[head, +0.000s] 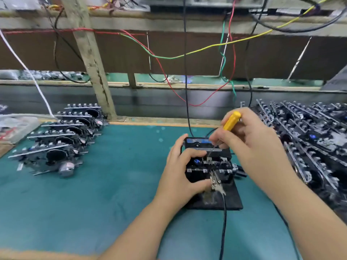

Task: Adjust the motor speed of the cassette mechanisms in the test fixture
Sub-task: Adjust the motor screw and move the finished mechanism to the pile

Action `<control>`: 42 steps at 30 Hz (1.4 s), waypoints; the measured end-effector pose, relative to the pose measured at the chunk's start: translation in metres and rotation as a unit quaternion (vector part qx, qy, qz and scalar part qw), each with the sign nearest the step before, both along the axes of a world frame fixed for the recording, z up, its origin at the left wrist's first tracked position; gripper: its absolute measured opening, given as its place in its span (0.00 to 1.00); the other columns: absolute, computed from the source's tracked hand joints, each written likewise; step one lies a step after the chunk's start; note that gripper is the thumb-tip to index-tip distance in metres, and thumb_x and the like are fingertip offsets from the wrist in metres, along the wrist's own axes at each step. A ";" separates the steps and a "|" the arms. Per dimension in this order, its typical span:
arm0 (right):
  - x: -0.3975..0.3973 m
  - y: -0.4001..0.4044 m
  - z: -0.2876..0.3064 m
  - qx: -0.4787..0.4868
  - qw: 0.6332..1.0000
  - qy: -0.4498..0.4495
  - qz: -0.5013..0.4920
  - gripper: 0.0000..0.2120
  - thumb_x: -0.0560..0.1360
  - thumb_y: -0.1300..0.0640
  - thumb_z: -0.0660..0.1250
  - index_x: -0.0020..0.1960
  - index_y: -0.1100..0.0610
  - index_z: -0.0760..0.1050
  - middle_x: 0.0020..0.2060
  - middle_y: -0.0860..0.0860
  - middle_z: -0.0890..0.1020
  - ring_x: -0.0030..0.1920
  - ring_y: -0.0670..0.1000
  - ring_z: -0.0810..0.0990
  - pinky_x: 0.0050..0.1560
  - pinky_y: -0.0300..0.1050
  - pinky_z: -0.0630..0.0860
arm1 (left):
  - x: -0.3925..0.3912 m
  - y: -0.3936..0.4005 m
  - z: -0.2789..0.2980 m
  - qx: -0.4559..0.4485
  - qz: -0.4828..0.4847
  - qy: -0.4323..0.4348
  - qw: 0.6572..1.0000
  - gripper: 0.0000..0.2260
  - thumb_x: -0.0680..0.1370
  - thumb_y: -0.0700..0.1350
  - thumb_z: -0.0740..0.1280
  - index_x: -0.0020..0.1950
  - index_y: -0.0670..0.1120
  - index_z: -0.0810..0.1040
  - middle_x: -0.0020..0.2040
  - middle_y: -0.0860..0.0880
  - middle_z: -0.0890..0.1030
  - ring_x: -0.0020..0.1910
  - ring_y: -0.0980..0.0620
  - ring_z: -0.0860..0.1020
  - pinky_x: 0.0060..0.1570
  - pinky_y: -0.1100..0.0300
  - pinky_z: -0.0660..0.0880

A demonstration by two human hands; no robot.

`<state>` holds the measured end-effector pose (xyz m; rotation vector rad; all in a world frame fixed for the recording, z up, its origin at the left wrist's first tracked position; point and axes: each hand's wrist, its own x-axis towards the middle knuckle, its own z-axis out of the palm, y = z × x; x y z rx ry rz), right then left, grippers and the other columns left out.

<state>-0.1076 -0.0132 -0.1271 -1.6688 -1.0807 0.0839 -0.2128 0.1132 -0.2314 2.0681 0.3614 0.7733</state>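
Cassette mechanism, black plastic and metal [209,165], sits in our black flat test fixture [216,199] on the green surface [112,184]. Left hand [180,171] clamps it; right hand [249,139] pinches one yellow-handled screwdriver [231,121], tip down: trimming underway. Next, probably small turns. Five stacked left; right pile uncountable.

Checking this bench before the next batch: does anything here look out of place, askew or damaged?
Nothing looks damaged. The black cassette mechanism sits square in the black test fixture. Only the finished mechanisms on the left lean in a loose, slanted row, and wires hang tangled above.
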 end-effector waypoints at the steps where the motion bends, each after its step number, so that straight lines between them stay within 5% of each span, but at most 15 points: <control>1: -0.001 0.001 -0.002 -0.013 1.000 0.001 0.000 0.07 0.78 0.63 0.69 0.49 0.54 0.73 0.39 0.48 0.86 0.42 0.44 0.86 0.47 0.41 0.81 | 0.000 0.000 -0.001 0.001 0.000 -0.001 1.000 0.25 0.60 0.58 0.71 0.57 0.67 0.72 0.80 0.60 0.55 0.77 0.58 0.62 0.72 0.57 0.65; 12: 0.000 0.003 -0.003 -0.009 0.999 -0.031 -0.010 0.07 0.79 0.62 0.69 0.48 0.53 0.72 0.38 0.47 0.86 0.41 0.45 0.86 0.49 0.52 0.82 | -0.002 -0.001 0.001 -0.009 0.000 0.002 1.000 0.25 0.60 0.58 0.69 0.58 0.65 0.73 0.80 0.60 0.56 0.77 0.59 0.60 0.72 0.57 0.64; 17: 0.001 0.004 -0.002 0.011 1.000 -0.023 -0.008 0.05 0.79 0.63 0.69 0.49 0.59 0.73 0.37 0.48 0.86 0.41 0.44 0.86 0.46 0.45 0.83 | -0.003 -0.002 0.004 -0.011 -0.002 0.005 1.000 0.25 0.60 0.58 0.69 0.56 0.68 0.73 0.80 0.60 0.56 0.77 0.59 0.61 0.70 0.60 0.64; 27: 0.000 0.006 -0.004 -0.003 0.999 -0.030 -0.034 0.07 0.78 0.59 0.71 0.48 0.58 0.73 0.37 0.46 0.86 0.39 0.44 0.86 0.47 0.53 0.82 | -0.002 -0.002 0.001 -0.002 0.001 0.003 1.000 0.24 0.61 0.57 0.69 0.56 0.68 0.72 0.79 0.63 0.56 0.77 0.58 0.62 0.69 0.59 0.65; 33: -0.004 0.010 -0.003 -0.004 0.997 -0.030 -0.077 0.13 0.75 0.55 0.74 0.48 0.57 0.70 0.34 0.49 0.85 0.37 0.53 0.85 0.43 0.61 0.81 | -0.002 -0.002 0.001 -0.003 0.002 0.006 1.000 0.25 0.60 0.57 0.69 0.57 0.67 0.72 0.79 0.64 0.55 0.77 0.59 0.61 0.67 0.63 0.64; 38: -0.007 0.009 -0.002 -0.001 0.995 -0.080 -0.055 0.20 0.76 0.57 0.73 0.63 0.46 0.70 0.34 0.53 0.83 0.36 0.55 0.83 0.46 0.57 0.80 | -0.002 -0.002 0.001 0.000 0.001 0.000 1.000 0.25 0.61 0.57 0.69 0.58 0.65 0.73 0.79 0.62 0.56 0.77 0.59 0.61 0.68 0.60 0.65; 42: -0.007 0.009 -0.001 -0.013 0.995 -0.099 -0.027 0.13 0.78 0.57 0.71 0.60 0.50 0.72 0.40 0.49 0.84 0.40 0.47 0.83 0.45 0.42 0.78 | -0.002 -0.002 0.001 0.004 0.004 -0.002 1.000 0.25 0.61 0.57 0.69 0.57 0.67 0.72 0.79 0.61 0.56 0.77 0.58 0.62 0.69 0.55 0.67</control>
